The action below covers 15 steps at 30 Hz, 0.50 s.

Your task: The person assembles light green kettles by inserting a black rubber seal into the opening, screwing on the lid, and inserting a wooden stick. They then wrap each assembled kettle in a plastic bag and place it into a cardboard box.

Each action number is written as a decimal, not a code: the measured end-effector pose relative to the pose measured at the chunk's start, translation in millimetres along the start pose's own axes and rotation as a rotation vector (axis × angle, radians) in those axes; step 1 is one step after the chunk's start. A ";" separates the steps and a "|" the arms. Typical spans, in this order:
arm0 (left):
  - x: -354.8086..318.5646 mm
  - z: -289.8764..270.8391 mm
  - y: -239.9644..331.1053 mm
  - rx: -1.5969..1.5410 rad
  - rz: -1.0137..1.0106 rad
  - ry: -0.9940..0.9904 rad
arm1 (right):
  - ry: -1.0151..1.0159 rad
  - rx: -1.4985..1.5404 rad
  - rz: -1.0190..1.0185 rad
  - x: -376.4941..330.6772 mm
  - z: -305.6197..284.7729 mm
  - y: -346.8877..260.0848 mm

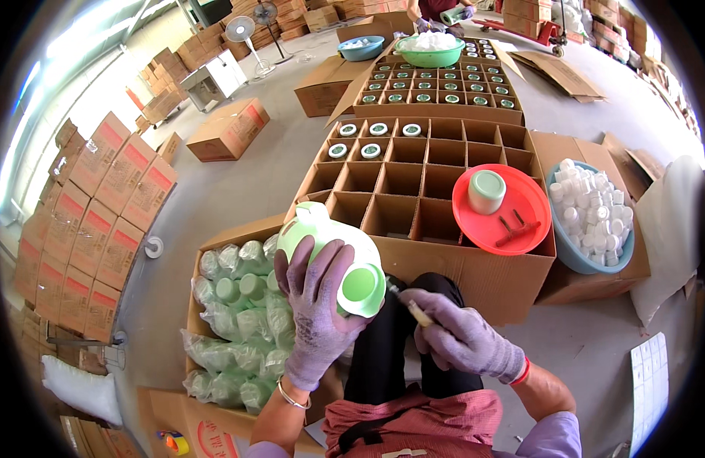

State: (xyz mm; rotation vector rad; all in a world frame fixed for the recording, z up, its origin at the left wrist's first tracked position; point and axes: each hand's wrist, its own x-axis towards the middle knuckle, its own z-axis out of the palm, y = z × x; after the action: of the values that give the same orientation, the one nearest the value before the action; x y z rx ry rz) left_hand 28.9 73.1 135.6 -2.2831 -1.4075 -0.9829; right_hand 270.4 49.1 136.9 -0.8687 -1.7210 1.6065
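Left hand: gloved (pixel 322 328), its grip spread wide around the jug, fingers over the near side and thumb under the mouth.
Jug: pale green (pixel 333 237), held above the lap and before the cell carton, tilted so that its round mouth faces the right hand.
Right hand: gloved (pixel 467 337), its grip closed on the tool's pale handle.
Tool: thin and dark-tipped (pixel 420 314), its tip at the jug's rim; whether it touches, I cannot tell.
Cell carton: open in front of the knees (pixel 474 278), divided into square cells, with five white-rimmed jars (pixel 378 129) in the far left ones.
Red tray: on the near right corner of that carton (pixel 471 229), carrying a pale green cup (pixel 487 191) and a brown T-shaped piece (pixel 517 229).
Blue basin: right of the tray (pixel 569 249), heaped with white caps (pixel 593 214).
Bag carton: by the left hand (pixel 193 301), filled with green pieces in clear bags (pixel 253 328).
Far carton: beyond the cell carton (pixel 444 113), its cells holding more jars, a green basin (pixel 436 59) on top.
Co-worker: at the far end (pixel 436 9), gloved too.
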 end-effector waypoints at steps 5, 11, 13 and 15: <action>-2.7 -2.1 -1.2 0.071 0.008 0.029 | 0.038 -0.186 0.040 14.7 9.1 7.2; -2.1 0.3 -3.3 0.141 0.044 0.082 | 0.249 -0.505 -0.391 20.7 11.6 38.1; -4.9 2.7 -8.0 0.105 0.055 0.146 | 0.232 -0.571 -0.301 17.9 13.2 31.3; -12.0 9.1 -16.7 0.031 0.068 0.248 | 0.213 -0.603 -0.279 16.4 15.0 24.9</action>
State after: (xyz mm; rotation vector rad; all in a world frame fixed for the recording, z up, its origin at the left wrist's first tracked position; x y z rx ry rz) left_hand 14.5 78.2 119.1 -2.0881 -1.2262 -1.1673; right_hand 249.9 54.6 111.2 -0.9743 -2.0885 0.7845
